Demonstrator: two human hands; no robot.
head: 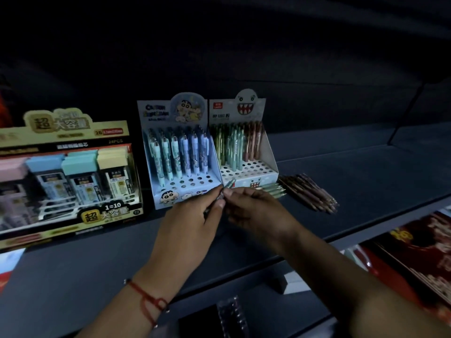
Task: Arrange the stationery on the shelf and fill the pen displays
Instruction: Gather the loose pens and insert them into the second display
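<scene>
Shelf (341, 172), dark and deep, runs across the whole scene, with a lower level at the near right holding red packets (415, 252). On the left of the shelf stands a wide yellow box (61, 132) with a clear front, filled with pink, blue, green and yellow-capped lead cases. Just right of it is a pale blue cartoon display (180, 152), its back rows filled with blue and mint pens and its near rows of holes bare. Touching that one on its right is a white display with a toothy ghost face (246, 142); green, mint and brown pens fill its far rows, and the near holes show open.

Right of the white display, a loose pile of brown pens (310, 192) lies flat on the shelf, and a smaller bunch of green pens (273, 189) lies between that pile and the hands.

Left hand (192, 215), with a red string on the wrist, curls round a pen (228, 185) in front of the two displays. Right hand (256, 211) meets it from the right, fingertips pinching the same pen just near the left thumb.
</scene>
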